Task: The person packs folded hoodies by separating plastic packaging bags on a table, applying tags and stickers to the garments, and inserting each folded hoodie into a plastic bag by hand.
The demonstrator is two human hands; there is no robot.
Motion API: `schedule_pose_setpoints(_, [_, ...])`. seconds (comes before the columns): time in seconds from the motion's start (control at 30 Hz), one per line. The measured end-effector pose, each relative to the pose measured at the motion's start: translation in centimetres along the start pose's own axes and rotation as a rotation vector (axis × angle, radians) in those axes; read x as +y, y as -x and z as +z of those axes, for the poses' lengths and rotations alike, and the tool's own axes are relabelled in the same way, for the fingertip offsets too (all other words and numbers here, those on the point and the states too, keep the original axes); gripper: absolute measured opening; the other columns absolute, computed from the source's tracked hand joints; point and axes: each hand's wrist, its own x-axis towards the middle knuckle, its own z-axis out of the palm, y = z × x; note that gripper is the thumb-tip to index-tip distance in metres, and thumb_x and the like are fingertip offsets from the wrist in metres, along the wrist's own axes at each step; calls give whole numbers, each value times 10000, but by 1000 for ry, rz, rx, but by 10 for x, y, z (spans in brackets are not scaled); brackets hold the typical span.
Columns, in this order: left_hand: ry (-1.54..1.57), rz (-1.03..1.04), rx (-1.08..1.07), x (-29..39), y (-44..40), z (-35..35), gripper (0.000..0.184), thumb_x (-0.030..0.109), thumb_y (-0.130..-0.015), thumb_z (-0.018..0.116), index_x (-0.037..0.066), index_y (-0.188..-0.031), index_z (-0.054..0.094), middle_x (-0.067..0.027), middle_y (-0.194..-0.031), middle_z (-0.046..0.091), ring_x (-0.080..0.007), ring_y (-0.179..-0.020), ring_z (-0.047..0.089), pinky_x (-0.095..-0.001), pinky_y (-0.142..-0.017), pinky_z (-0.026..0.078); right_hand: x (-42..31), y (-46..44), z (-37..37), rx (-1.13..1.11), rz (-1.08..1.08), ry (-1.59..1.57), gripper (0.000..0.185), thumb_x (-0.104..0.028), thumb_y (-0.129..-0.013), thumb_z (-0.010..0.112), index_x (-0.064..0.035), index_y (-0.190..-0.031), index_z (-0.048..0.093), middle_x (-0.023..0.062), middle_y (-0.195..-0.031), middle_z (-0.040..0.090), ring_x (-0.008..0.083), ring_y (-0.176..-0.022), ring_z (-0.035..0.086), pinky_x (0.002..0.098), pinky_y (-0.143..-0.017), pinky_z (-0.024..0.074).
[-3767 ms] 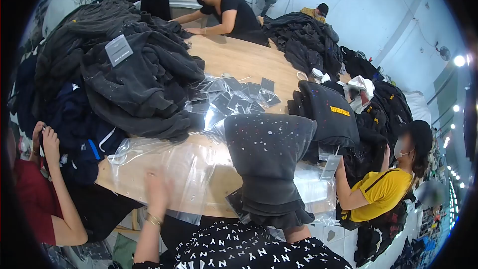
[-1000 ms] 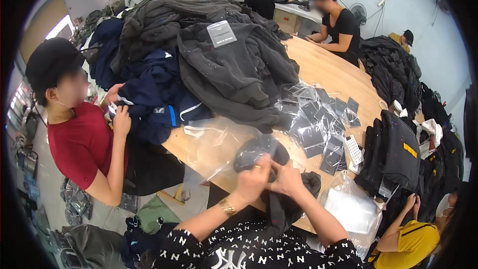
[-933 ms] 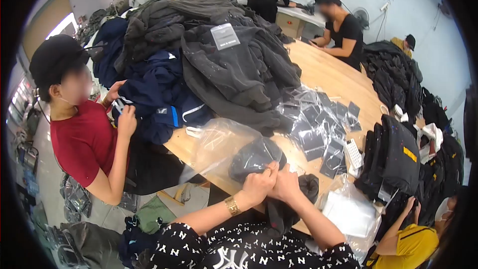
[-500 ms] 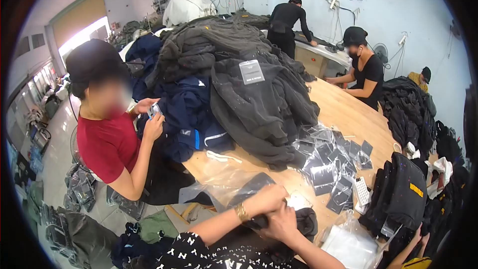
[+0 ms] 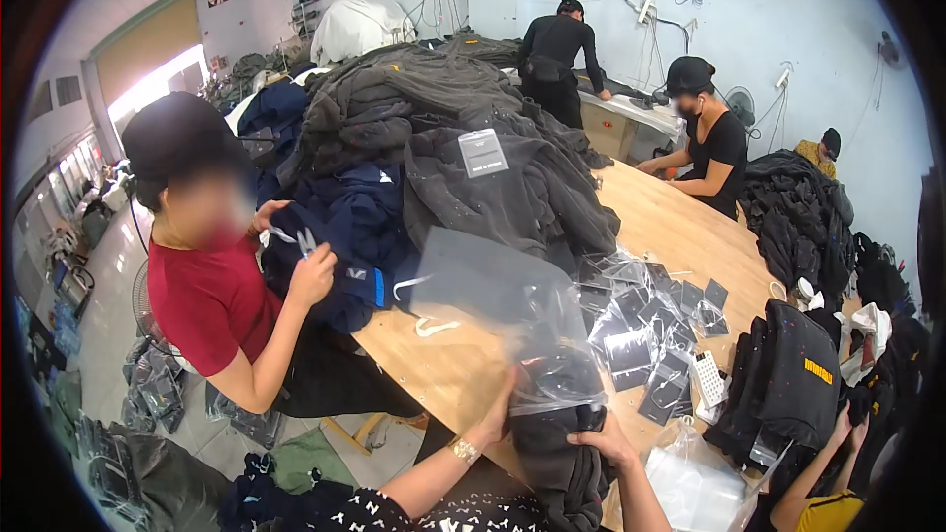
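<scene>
A dark folded garment (image 5: 552,443) stands up in front of me at the table's near edge. Its upper end is inside a clear plastic bag (image 5: 512,286), whose far part spreads out over the table. My left hand (image 5: 499,412), with a gold bracelet at the wrist, is closed against the garment's left side at the bag's mouth; its fingers are partly hidden. On the right side, my right hand (image 5: 608,440) grips the garment, thumb on the near face. Beyond the bag lies a heap of grey garments (image 5: 483,197), one bearing a printed label card (image 5: 481,154).
Loose dark tags (image 5: 645,330) in clear plastic cover the wooden table (image 5: 690,227) at right. Nearer are clear bags (image 5: 690,483) and stacked black garments (image 5: 788,374). A co-worker in red (image 5: 212,296) holds small snips at left; another person's hands (image 5: 847,443) are at lower right.
My hands have moved apart to either side of the garment, which now shows upright between them. The plastic bag has swung up and right, over the garment's upper end.
</scene>
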Motion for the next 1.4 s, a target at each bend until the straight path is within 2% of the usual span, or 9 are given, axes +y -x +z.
schedule_pose_setpoints(0.4, [-510,-217,-255,-60,23,-47,759,689,-935,327,65,-1307,545,-116,-1259,595,-222,-1167,553,-356,-968,446,-8,-31,14,150,49,-136,463,-161,-715,765,50,-1100,620,90,-944,684,196,-831,652,334,-768,535])
schedule_pose_setpoints(0.47, [-924,263,-55,-50,37,-62,578,607,-892,567,44,-861,688,-85,-650,624,-136,-685,612,-255,-670,464,-11,-38,11,100,-101,470,649,-320,-674,785,-69,-1240,589,137,-943,696,279,-840,673,375,-775,535])
schedule_pose_setpoints(0.6, [-1040,1230,84,30,77,-3,468,388,-735,809,49,-1025,669,-92,-803,614,-215,-753,601,-335,-687,493,-25,-31,65,112,-85,1400,828,-484,-619,770,-237,-1367,514,313,-1221,547,443,-1093,582,492,-900,452])
schedule_pose_setpoints(0.77, [-1553,919,42,31,39,13,403,299,-853,655,77,-1189,644,-105,-810,611,-279,-719,643,-399,-646,535,-6,-36,90,-60,-213,1483,779,-500,-684,703,-205,-1372,489,275,-1253,527,398,-1152,512,513,-967,366])
schedule_pose_setpoints(1.0, [-1508,1435,-317,-3,32,54,222,165,-821,672,77,-1025,677,-102,-788,627,-208,-675,648,-314,-604,520,46,-49,109,644,-496,1599,487,-325,-900,470,-302,-1386,463,226,-1272,496,425,-1133,495,556,-964,381])
schedule_pose_setpoints(1.1, [-1317,1295,-317,6,54,56,291,187,-753,751,59,-1001,670,-93,-879,643,-239,-831,619,-357,-787,478,20,-60,64,302,-220,1275,389,-503,-927,504,-362,-1284,567,270,-1130,555,449,-1001,580,465,-831,494])
schedule_pose_setpoints(1.2, [-965,1325,-91,29,59,34,516,299,-708,794,57,-1129,620,-130,-1080,588,-265,-1040,518,-380,-923,404,-2,-55,25,200,-33,817,836,-549,-633,787,-204,-1354,541,293,-1213,561,429,-1129,563,446,-954,464])
schedule_pose_setpoints(1.33, [-178,459,423,-25,-8,-11,893,450,-835,721,-50,-1429,280,-212,-1472,310,-255,-1311,392,-374,-1064,363,22,-49,8,346,-13,315,834,-327,-605,826,7,-1312,536,183,-1164,641,290,-1072,621,381,-953,468])
schedule_pose_setpoints(1.4, [26,25,-26,-38,-15,-17,885,616,-876,570,-21,-1439,325,-197,-1472,364,-263,-1371,353,-394,-1130,297,-6,-36,22,333,-35,13,746,-259,-660,799,33,-1293,532,160,-1139,648,256,-1023,635,368,-923,485])
